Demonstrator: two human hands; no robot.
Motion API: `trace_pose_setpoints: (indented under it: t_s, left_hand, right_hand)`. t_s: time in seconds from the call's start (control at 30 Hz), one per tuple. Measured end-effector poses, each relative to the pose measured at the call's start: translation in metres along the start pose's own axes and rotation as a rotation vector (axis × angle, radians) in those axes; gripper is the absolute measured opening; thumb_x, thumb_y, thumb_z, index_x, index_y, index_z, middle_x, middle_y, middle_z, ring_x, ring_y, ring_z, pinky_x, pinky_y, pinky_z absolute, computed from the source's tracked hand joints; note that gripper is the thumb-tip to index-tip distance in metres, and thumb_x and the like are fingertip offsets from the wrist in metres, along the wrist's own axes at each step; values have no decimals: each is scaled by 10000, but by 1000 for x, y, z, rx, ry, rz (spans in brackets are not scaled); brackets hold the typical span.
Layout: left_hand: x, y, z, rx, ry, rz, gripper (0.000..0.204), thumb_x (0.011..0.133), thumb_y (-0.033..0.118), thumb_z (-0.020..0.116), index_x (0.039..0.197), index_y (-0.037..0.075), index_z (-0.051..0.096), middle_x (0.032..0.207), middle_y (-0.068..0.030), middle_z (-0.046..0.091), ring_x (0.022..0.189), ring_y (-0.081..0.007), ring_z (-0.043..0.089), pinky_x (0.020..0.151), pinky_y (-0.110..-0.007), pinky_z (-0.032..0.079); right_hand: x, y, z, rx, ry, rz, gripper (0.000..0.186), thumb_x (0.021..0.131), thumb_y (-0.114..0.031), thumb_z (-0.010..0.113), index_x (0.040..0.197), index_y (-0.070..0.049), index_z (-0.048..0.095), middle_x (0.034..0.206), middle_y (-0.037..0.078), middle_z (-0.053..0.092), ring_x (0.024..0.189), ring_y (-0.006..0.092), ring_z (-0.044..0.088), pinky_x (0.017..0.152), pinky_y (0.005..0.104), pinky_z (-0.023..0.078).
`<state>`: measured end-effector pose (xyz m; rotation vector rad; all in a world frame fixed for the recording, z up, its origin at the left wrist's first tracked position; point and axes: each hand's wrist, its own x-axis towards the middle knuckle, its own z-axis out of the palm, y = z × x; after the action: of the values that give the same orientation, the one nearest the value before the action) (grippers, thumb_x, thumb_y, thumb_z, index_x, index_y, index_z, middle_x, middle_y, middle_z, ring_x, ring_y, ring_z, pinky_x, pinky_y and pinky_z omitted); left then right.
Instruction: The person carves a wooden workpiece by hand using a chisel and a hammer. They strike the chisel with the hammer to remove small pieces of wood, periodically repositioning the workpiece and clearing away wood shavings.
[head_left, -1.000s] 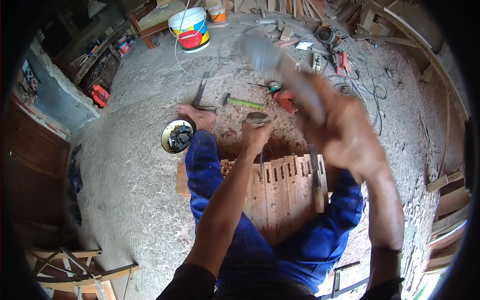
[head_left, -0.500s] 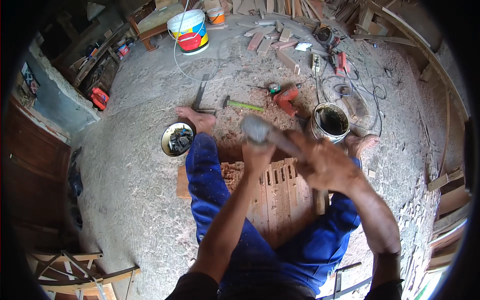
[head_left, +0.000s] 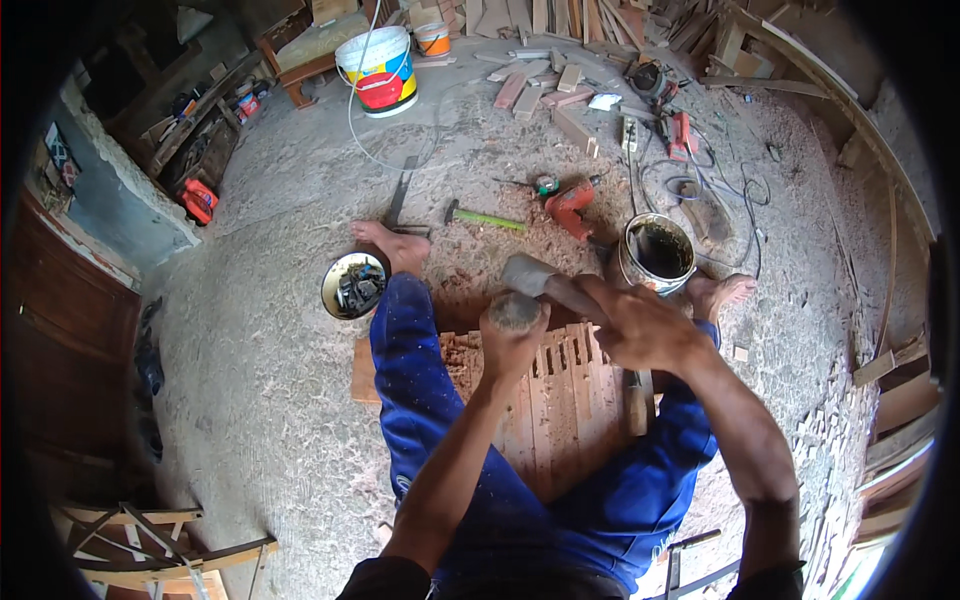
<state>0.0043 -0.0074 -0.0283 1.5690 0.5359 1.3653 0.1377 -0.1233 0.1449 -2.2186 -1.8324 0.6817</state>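
My left hand (head_left: 510, 345) is closed round an upright tool, likely a chisel. Only the round, worn end of its handle (head_left: 515, 313) shows above the fist; its lower part is hidden. In my closed right hand (head_left: 648, 328) is a mallet (head_left: 528, 275), its pale head just beyond and slightly right of that handle end. Below both hands, between my knees, lie several reddish wood pieces (head_left: 550, 430) side by side, with a row of dark slots near their far ends. Wood chips are scattered over their left part. A wooden-handled tool (head_left: 638, 405) lies by their right edge.
A bowl of dark metal parts (head_left: 360, 287) stands by my left foot, a dirty bucket (head_left: 658, 250) by my right. Beyond are a green-handled hammer (head_left: 487, 217), a red power tool (head_left: 572, 207), cables (head_left: 745, 190), wood offcuts (head_left: 575, 130) and a paint bucket (head_left: 385, 75).
The blurred mallet head was over my left fist; now it is slightly farther right and lower in view, and the tool's handle end shows beside it. Both hands keep their grip.
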Motion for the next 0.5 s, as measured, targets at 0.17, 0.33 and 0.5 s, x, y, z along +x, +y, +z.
trace_pose_setpoints:
  t_s: [0.17, 0.33, 0.5]
  left_hand:
    - [58, -61, 9, 158, 45, -381, 106, 817, 89, 756, 796, 0, 702, 725, -89, 702, 668, -160, 668, 647, -304, 534]
    - [52, -44, 13, 354, 3, -388, 134, 818, 99, 762, 733, 14, 701, 665, -93, 684, 587, -161, 633, 603, -315, 519]
    - [10, -5, 19, 184, 88, 46, 156, 808, 69, 770, 839, 29, 622, 721, -75, 639, 625, -189, 631, 613, -320, 516]
  right_hand:
    - [-23, 8, 60, 476, 387, -10, 547, 805, -89, 668, 1319, -15, 496, 869, 210, 678, 800, 365, 674, 746, 444, 527]
    - [-42, 28, 138, 835, 337, 337, 524, 818, -123, 702, 1296, -14, 516, 773, 131, 659, 676, 231, 636, 629, 382, 514]
    - [-79, 41, 241, 1399, 336, 451, 544, 822, -56, 676, 1325, -42, 472, 668, 67, 603, 465, 175, 554, 414, 308, 460]
